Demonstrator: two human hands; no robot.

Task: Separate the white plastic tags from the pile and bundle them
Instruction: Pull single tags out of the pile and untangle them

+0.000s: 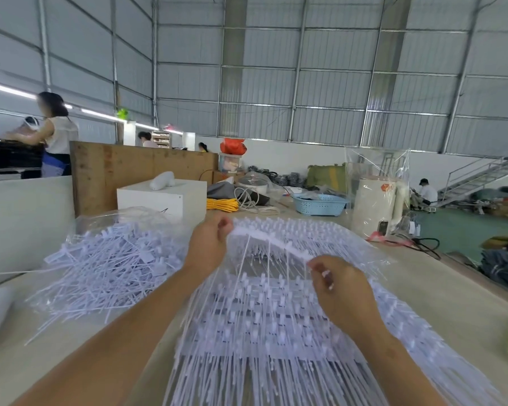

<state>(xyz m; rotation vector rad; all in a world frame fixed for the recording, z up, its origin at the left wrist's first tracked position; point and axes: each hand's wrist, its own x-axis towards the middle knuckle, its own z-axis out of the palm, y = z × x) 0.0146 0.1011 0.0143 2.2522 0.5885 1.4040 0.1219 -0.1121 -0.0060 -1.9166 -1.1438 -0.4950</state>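
Both hands work at the middle of the frame, above a wide spread of white plastic tags (pixel 264 312) that covers the desk (pixel 440 291) from the centre down to the lower edge. The left hand (pixel 208 244) is raised just above centre, its fingers (pixel 225 227) curled together and pinching one end of a white strip of joined tags (pixel 272 240). The strip runs in a shallow arc down and to the right to the right hand (pixel 339 284), whose fingers (pixel 324 273) are closed on its other end. Thin tag stems hang down from the strip toward the spread below.

Left of the hands, in the middle left of the frame, lies a loose pile of separated tags (pixel 109 268), their stems crossing at many angles, partly on clear plastic film (pixel 121 218).

Farther back on the desk stand a white box (pixel 165 200), a coil of yellow cord (pixel 222 205), a blue basket (pixel 320 205) and a white cylindrical appliance wrapped in clear plastic (pixel 376 206). At the upper left a person in a white sleeveless top (pixel 57 133) stands at another bench, and a seated person (pixel 427 191) shows at the right near a metal staircase (pixel 481 177).
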